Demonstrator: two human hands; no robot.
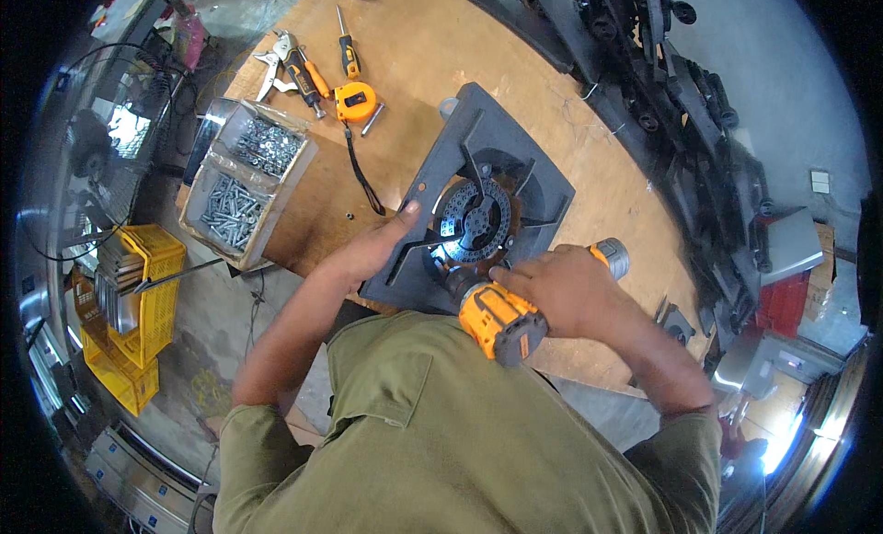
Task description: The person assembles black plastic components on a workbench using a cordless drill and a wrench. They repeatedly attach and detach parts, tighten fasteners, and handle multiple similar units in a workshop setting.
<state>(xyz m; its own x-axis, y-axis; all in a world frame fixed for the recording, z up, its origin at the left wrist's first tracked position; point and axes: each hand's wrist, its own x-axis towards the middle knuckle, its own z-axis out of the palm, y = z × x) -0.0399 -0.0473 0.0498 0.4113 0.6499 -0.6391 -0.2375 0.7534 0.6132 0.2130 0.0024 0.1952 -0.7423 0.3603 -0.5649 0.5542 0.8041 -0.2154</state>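
Observation:
A dark grey, square gas stove (552, 186) with a round perforated burner (475, 219) and prong-like pan supports lies turned at an angle on the table before me. My left hand (372, 246) grips its left edge, thumb on top; the other fingers are mostly hidden. My right hand (575, 290) is wrapped round an orange and black cordless drill (501, 318). The drill's front end reaches the near side of the burner, where a bright light falls on the metal. Its tip is hard to make out.
On the wooden table (414, 37) lie a screwdriver (348, 54), locking pliers (276, 67) and an orange tape measure (355, 102) with a black strap. Left stands a divided box (299, 180) of screws and bolts. Black metal parts (681, 138) pile along the right. Yellow crates (152, 304) stand lower left.

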